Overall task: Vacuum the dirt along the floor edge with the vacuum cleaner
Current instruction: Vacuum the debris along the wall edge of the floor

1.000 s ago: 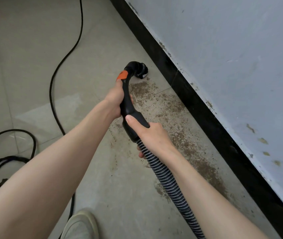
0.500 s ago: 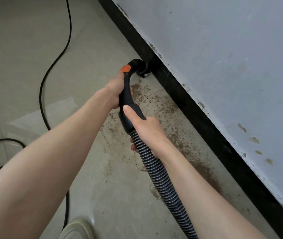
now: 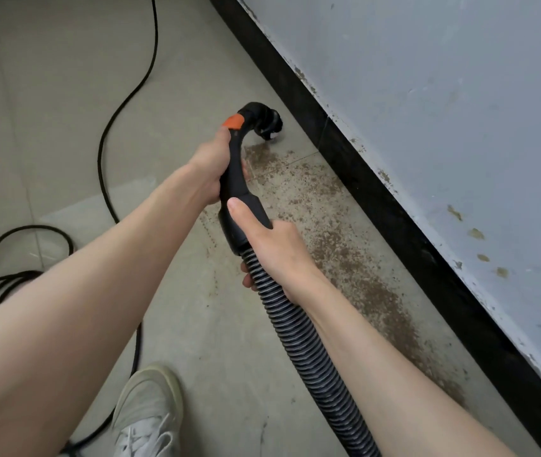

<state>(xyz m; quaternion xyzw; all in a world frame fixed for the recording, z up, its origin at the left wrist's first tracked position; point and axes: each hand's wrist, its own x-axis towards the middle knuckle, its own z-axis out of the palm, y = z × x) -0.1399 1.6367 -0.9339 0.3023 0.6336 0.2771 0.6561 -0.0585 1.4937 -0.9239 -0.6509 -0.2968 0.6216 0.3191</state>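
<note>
Both hands clasp the vacuum, left hand (image 3: pixel 211 166) on the handle (image 3: pixel 234 173), right hand (image 3: pixel 270 249) steadying the hose (image 3: pixel 298 338), so the nozzle (image 3: pixel 269 125) meets the dirt (image 3: pixel 338 239) at one o'clock.

arms (image 3: pixel 104 291): bare, no sleeves | shoe (image 3: pixel 149 413): pale canvas sneaker (white laces, light sole)

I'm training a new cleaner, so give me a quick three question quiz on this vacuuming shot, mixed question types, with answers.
1. True or false: the left hand grips the black handle just below the orange button.
2. What does the right hand hold? A) power cord B) the joint of handle and ribbed hose C) a shoe
3. Fill in: the brown dirt lies along the black ____.

Key: 1 true; 2 B; 3 baseboard.
</note>
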